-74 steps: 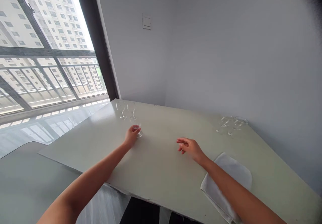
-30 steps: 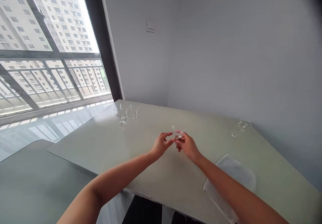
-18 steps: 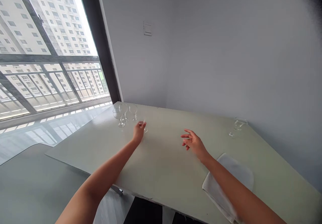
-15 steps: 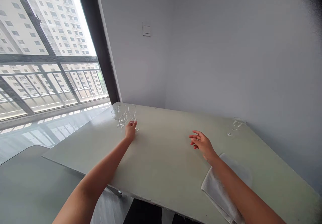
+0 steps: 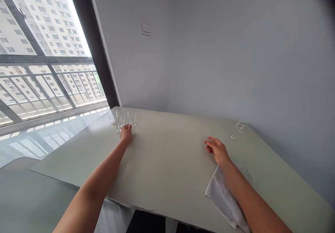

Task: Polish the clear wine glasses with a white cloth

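The left hand [image 5: 126, 133] is closed narrowly around a clear stemmed wine glass [image 5: 131, 131], with the fingers curled over it so that only small parts of the glass show past them. It looks upright, though the view does not settle whether its foot is on the bench. Just behind it, at the far left of a long pale sage-green bench [image 5: 167, 170], three more clear stemmed glasses stand bunched together, overlapping in view: a wide-bowled glass [image 5: 114, 120], a middle glass [image 5: 120, 115] and a right-hand glass [image 5: 132, 116].

The right hand [image 5: 217, 151] is open wide, palm down, with its fingers spread toward the left, and it holds nothing. It is well apart from every glass. Its nearest neighbour is a crumpled white cloth towel [image 5: 222, 194], which lies partly beneath the right forearm. Toward the far right corner of the bench, close to the wall, a lone clear stemmed glass [image 5: 240, 125] seems to lie tipped on its side — the transparent shape makes that hard to tell for sure.

Behind the bench rises a pale grey wall [image 5: 222, 51] with a small square white wall switch [image 5: 146, 27]. To its left, a dark-framed window [image 5: 92, 41] looks out past a metal balcony railing [image 5: 52, 86] to cream high-rise apartment blocks [image 5: 44, 20].
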The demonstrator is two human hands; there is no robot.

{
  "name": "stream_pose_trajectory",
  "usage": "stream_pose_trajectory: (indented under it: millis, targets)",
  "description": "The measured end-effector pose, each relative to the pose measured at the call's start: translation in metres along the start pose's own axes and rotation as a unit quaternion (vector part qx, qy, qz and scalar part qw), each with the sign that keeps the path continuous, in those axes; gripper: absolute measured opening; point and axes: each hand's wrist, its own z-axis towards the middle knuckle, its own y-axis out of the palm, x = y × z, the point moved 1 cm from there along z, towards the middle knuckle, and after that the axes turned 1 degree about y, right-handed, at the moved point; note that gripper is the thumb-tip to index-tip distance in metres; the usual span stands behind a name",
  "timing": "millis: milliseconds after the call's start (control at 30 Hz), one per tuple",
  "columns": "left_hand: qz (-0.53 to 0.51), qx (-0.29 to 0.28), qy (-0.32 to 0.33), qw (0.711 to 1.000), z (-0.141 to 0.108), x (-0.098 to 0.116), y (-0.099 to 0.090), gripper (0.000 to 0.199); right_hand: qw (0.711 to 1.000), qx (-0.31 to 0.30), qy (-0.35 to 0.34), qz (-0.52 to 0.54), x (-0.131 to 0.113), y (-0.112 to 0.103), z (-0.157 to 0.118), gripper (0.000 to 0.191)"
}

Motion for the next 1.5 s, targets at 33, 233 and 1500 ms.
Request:
stream_pose_trajectory:
  millis: [33,233,1500]
  targets:
    - [0.009,0.006,-0.005,1.0,0.001,0.0,0.0,0.027,1.0,0.01,-0.008,0.005,0.0,-0.002,0.002,0.038]
    - [0.047,0.035,-0.017,0.998,-0.004,0.003,0.001,0.028,0.986,0.16,-0.036,0.021,-0.014,-0.041,0.026,0.038]
    - [-0.21,-0.518,0.115,0.821,-0.227,0.091,0.003,0.042,0.921,-0.38,-0.024,-0.082,-0.027,0.116,-0.109,0.026]
